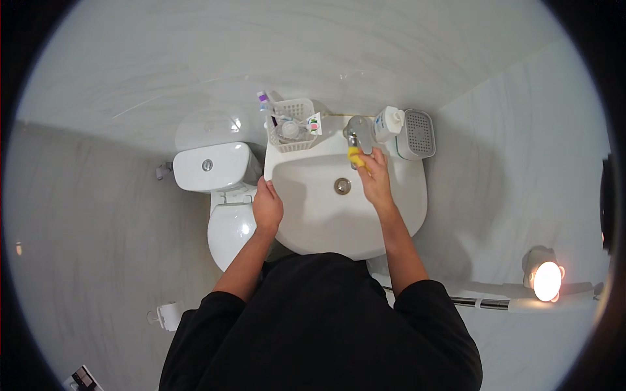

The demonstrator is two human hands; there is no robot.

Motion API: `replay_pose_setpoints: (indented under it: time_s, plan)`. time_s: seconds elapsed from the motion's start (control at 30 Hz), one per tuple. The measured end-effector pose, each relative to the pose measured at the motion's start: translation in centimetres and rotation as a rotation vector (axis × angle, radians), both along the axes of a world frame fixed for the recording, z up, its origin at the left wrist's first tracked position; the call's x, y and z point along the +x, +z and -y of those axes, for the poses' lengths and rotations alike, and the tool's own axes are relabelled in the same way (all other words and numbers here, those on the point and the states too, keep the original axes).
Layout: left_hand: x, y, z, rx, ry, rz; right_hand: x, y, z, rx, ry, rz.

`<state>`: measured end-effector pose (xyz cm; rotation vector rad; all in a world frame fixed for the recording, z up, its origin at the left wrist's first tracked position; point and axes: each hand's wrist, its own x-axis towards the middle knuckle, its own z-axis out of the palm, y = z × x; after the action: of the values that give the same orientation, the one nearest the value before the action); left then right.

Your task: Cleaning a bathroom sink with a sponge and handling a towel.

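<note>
My right hand (375,181) pinches a yellow sponge (355,155) and presses it to the chrome faucet (361,131) at the back of the white washbasin (313,234). Part of the sponge is hidden behind my fingers. On the basin's left side, my left hand (268,205) grips the rim, thumb uppermost; its other fingers are mostly out of sight. Below the faucet, a round metal drain stopper (342,185) sits in the bowl.
A white plastic basket (299,146) with toothpaste and toiletries stands at the back left corner. Right of the faucet are a white pump bottle (388,126) and a grey-topped container (418,134). The toilet (210,168) adjoins the left side. A lit lamp (547,281) hangs right.
</note>
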<state>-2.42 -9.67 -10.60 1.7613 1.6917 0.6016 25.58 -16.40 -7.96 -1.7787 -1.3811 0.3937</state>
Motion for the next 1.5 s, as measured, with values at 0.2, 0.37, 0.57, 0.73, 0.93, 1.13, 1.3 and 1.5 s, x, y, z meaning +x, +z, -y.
replay_pose_setpoints:
  time_s: [0.2,0.37,0.57,0.73,0.93,1.13,1.3,1.5]
  plan:
    - [0.0,-0.2,0.2,0.008,-0.002,0.011,-1.7,0.7,3.9,0.059,0.058,-0.039]
    - [0.3,0.1,0.2,-0.002,0.002,-0.008,-1.4,-2.6,8.3,0.079,-0.336,-0.175]
    - [-0.5,-1.5,-0.1,-0.009,0.009,0.001,5.5,0.2,9.9,0.054,-0.74,0.259]
    - [-0.1,-1.0,-0.1,-0.004,-0.002,-0.029,9.5,0.2,9.2,-0.035,-0.675,0.611]
    - [0.0,-0.7,0.1,-0.012,0.009,-0.042,9.1,-2.6,9.4,-0.201,-0.438,0.746]
    - [0.0,0.3,0.1,-0.025,0.005,-0.022,5.6,-2.3,12.0,-0.19,-0.521,0.569]
    - [0.2,0.3,0.1,-0.05,-0.003,-0.029,7.1,0.1,10.5,0.006,-0.496,0.539]
    - [0.0,-0.6,0.1,-0.015,0.023,-0.029,9.6,-1.6,10.3,-0.251,-0.248,0.608]
